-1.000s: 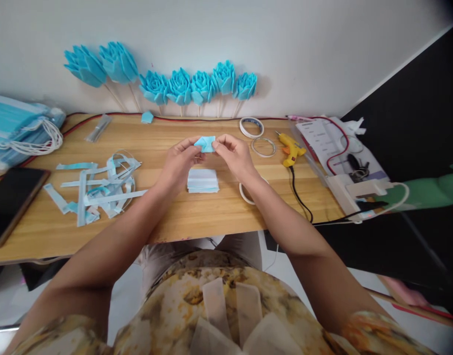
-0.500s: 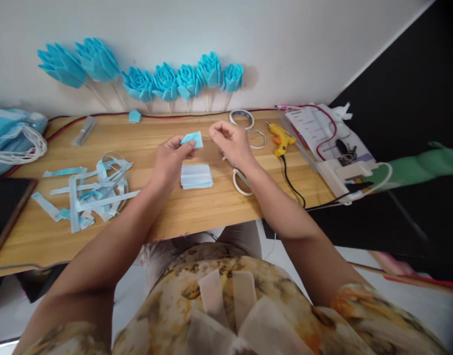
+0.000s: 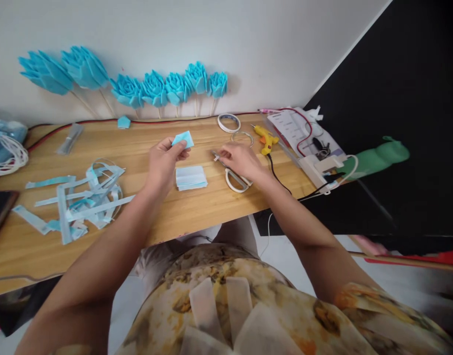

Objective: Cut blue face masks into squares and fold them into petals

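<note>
My left hand (image 3: 166,155) pinches a small folded piece of blue fabric (image 3: 183,140) between thumb and fingers, above the table. Just below it lies a stack of pale blue fabric pieces (image 3: 191,178). My right hand (image 3: 241,159) is over a pair of scissors with white handles (image 3: 235,185), covering part of them. Its thumb and fingertips are pressed together by the blades. A small white bit (image 3: 216,158) shows at the blades, beside the fingertips. Whether the fingers grip it or the scissors is hidden.
Two tape rolls (image 3: 228,123) and a yellow glue gun (image 3: 265,140) lie beyond my right hand. Cut fabric strips (image 3: 89,197) are heaped at left. Blue flowers on sticks (image 3: 154,88) lean on the wall. A power strip (image 3: 318,170) sits at the right edge.
My right hand has lowered from above the table to the scissors. My left hand still holds the folded blue fabric. The view has shifted slightly to the right.
</note>
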A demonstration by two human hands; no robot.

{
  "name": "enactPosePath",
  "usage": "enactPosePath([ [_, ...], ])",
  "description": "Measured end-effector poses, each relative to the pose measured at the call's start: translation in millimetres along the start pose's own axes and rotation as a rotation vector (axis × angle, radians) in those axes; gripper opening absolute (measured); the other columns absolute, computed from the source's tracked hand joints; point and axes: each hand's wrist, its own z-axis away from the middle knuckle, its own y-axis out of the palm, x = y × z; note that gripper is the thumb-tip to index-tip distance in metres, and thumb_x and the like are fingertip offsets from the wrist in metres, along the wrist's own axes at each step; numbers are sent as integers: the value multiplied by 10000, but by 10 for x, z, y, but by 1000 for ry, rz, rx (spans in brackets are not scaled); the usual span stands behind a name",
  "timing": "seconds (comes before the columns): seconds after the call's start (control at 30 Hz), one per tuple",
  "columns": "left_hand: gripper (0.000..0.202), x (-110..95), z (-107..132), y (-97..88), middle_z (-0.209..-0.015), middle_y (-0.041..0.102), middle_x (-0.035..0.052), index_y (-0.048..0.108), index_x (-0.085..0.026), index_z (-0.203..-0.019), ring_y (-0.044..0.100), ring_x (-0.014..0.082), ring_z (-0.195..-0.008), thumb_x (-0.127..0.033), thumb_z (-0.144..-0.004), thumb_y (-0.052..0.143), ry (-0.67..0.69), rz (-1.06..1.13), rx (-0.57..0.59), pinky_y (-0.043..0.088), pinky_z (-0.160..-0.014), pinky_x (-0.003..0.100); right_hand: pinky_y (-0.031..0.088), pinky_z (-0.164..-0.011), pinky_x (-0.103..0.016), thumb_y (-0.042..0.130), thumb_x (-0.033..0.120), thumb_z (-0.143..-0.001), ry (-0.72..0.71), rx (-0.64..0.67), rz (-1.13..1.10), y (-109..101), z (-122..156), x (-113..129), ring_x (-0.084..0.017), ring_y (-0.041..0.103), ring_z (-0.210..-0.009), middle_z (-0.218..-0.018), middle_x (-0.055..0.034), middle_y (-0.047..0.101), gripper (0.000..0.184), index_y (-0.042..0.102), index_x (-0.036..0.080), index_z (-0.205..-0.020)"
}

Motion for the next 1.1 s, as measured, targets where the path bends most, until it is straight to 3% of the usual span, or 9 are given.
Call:
enactPosePath([
  [0.13,62,7,9,7,-676,661,-10,671,-162,-735,587,94,-621,-194,-772,709,-11,1,8,484,-661,232,434,-791,-332,605,164,-940,-25,-43,240,224,115,49,-261,651,-1038,-1141,-139,723,240,704,158,-1158],
  [0.3,76,9,14,0,-692,667,-6,658,-160,-737,590,91,-624,-200,-777,709,-23,-12,23,486,-674,232,408,-770,-330,503,177,-999,0,-128,250,352,119,65,-246,649,-995,-1068,-125,744,224,724,161,-1034],
  [0.47,103,-74,26,18,-679,658,-8,634,-162,-733,581,89,-609,-205,-792,707,-44,-58,42,483,-669,229,408,-767,-309,577,157,-931,57,-190,32,362,120,8,-204,649,-893,-953,-72,753,143,716,180,-904],
  [0.67,78,-283,10,48,-665,673,10,659,-151,-734,590,99,-600,-189,-793,694,-69,-160,210,483,-650,231,450,-718,-301,620,268,-884,194,-223,-376,395,51,-144,-170,629,-734,-779,-14,716,124,663,193,-796],
  [0.8,117,-266,0,-74,-562,622,11,642,-151,-662,560,101,-539,-172,-767,690,-154,-252,262,441,-576,222,480,-661,-280,565,338,-926,218,-487,-640,412,65,-183,-154,641,-761,-874,-19,718,150,622,209,-875],
  [0.9,148,-214,30,-200,-517,587,9,622,-158,-634,522,98,-495,-186,-759,695,-205,-246,275,392,-515,219,491,-675,-284,544,383,-987,40,-629,-570,332,103,-46,-149,638,-792,-898,-21,709,197,658,224,-957],
  [1.1,137,-241,104,-278,-537,599,2,633,-154,-668,518,95,-473,-213,-747,727,-224,-140,303,412,-500,224,506,-779,-344,573,241,-1000,-595,-722,-171,105,-33,406,-162,642,-817,-879,-16,709,152,724,254,-1007],
])
